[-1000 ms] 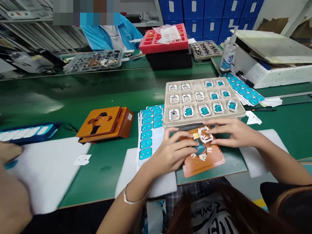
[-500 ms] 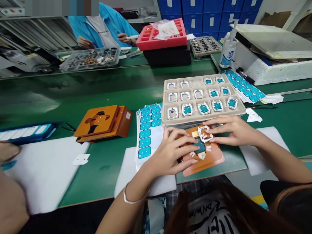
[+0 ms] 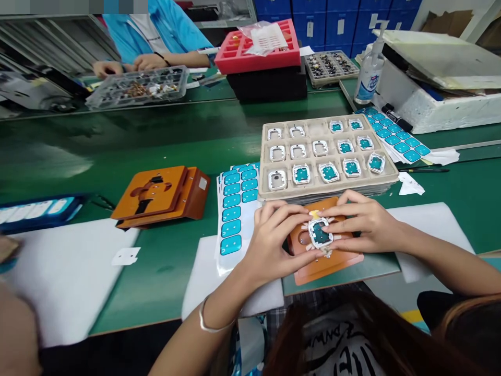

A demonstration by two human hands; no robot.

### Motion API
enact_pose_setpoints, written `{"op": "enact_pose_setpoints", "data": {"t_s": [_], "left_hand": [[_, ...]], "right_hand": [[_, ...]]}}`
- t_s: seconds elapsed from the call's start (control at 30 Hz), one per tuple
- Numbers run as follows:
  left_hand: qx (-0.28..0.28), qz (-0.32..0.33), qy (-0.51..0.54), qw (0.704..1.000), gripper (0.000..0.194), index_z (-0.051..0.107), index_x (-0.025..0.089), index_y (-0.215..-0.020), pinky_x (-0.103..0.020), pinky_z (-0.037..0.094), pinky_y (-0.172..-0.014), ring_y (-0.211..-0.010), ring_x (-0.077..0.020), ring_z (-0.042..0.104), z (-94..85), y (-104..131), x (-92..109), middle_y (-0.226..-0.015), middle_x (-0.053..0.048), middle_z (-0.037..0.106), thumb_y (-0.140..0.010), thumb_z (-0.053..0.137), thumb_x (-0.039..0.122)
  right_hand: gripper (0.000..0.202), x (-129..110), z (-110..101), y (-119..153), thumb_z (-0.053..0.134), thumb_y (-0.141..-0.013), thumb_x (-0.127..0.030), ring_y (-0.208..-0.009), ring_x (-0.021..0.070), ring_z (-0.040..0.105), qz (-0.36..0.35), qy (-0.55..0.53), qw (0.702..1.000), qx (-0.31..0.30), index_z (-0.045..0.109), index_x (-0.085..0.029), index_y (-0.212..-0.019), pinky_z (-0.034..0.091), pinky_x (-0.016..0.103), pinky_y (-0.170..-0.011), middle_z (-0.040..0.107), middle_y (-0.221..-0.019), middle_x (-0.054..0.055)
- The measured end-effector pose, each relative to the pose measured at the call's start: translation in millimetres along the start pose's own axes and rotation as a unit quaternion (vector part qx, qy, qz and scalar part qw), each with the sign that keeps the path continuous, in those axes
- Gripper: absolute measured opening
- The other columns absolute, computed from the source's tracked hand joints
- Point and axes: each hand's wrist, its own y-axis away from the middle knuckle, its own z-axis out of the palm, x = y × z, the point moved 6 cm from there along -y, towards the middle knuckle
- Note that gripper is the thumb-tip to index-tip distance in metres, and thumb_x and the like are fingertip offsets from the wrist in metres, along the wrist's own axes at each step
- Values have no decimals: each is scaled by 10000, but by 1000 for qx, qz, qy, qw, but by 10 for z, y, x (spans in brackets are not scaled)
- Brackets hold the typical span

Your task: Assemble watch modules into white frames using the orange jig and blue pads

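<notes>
Pinched the white frame [image 3: 311, 235] in the right hand's [image 3: 368, 224] fingers, curled the left hand's [image 3: 274, 237] around it with clamping unclear, over the orange plate [image 3: 313, 271] by the bench's [image 3: 168, 292] near edge, judging it light, stiff, perhaps slippery, best taken by its rim.

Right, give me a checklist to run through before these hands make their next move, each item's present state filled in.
1. Left hand on the work: ok, its fingers are at the left side of the white frame.
2. Right hand on the work: ok, its fingers are at the frame's right side.
3. Frame over the orange fixture: ok, with teal showing through its opening.
4. Frame seated flush: cannot tell, fingers hide part of its edge.
5. Frame free of fingers: not ok, both hands are at it.
6. Compartment tray close by: ok, it lies just beyond the fixture.
</notes>
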Motion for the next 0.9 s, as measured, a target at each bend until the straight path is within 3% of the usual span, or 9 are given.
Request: {"op": "enact_pose_setpoints", "data": {"t_s": [0.23, 0.43, 0.53, 0.63, 0.7, 0.77, 0.83, 0.9], "left_hand": [[7, 17, 4, 1000, 450, 619, 247, -1109, -440, 393, -888, -998, -249, 517, -16, -2, 35, -1110, -57, 661, -779, 735, 530], [-12, 10, 19, 1000, 367, 610, 228, -1000, -472, 380, -948, -1109, -273, 475, 39, 8, -1, -1212, -70, 617, -770, 768, 467], [17, 25, 42, 999, 359, 615, 241, -1032, -464, 386, -955, -1095, -253, 491, 34, 1, -4, -1188, -62, 614, -790, 754, 468], [28, 41, 58, 997, 507, 591, 308, -1225, -470, 385, -981, -1131, -254, 476, 51, -17, 27, -1239, -69, 574, -810, 671, 588], [0, 65, 48, 997, 697, 494, 332, -1380, -494, 362, -1026, -1199, -279, 432, 82, -30, 69, -1334, -95, 509, -798, 581, 704], [-14, 90, 42, 995, 761, 407, 315, -1459, -497, 356, -1046, -1235, -288, 417, 56, -37, 64, -1378, -115, 477, -841, 435, 758], [32, 79, 46, 995, 615, 465, 309, -1409, -462, 399, -1011, -1176, -258, 485, -92, -40, -74, -1283, -97, 561, -936, 335, 681], [125, -1, 31, 992, 394, 600, 303, -1208, -416, 453, -933, -1032, -227, 566, -322, -25, -389, -1073, -51, 652, -974, 400, 550]], "right_hand": [[219, -13, -11, -3, 653, -894, -373, -871, 219, 544, 12, 10, 1000, -6, 750, -195, -975, 538, 383, -728, 736, -1106, 93], [186, -9, 28, -22, 663, -887, -337, -867, 216, 535, 4, 31, 999, -37, 750, -173, -893, 523, 380, -743, 734, -1047, 108], [177, 2, 26, -22, 683, -867, -337, -861, 211, 541, -5, 3, 1000, -8, 722, -173, -922, 521, 379, -746, 733, -1021, 99], [246, 21, 35, -20, 728, -811, -311, -834, 200, 550, 16, -43, 999, 27, 660, -171, -1003, 514, 351, -716, 715, -940, 85], [352, 79, 56, -12, 777, -750, -305, -792, 177, 568, 83, -126, 988, 45, 606, -188, -1034, 503, 308, -675, 681, -893, 56], [459, 152, 103, 10, 810, -702, -319, -757, 150, 598, 168, -290, 941, 56, 543, -213, -1060, 495, 274, -653, 660, -892, 30], [504, 196, 183, 39, 795, -700, -354, -742, 140, 623, 242, -487, 838, 50, 500, -225, -1087, 496, 269, -666, 666, -910, 27], [488, 193, 237, 56, 754, -701, -386, -730, 143, 630, 286, -634, 717, 43, 504, -214, -1083, 483, 270, -659, 679, -905, 42]]}}
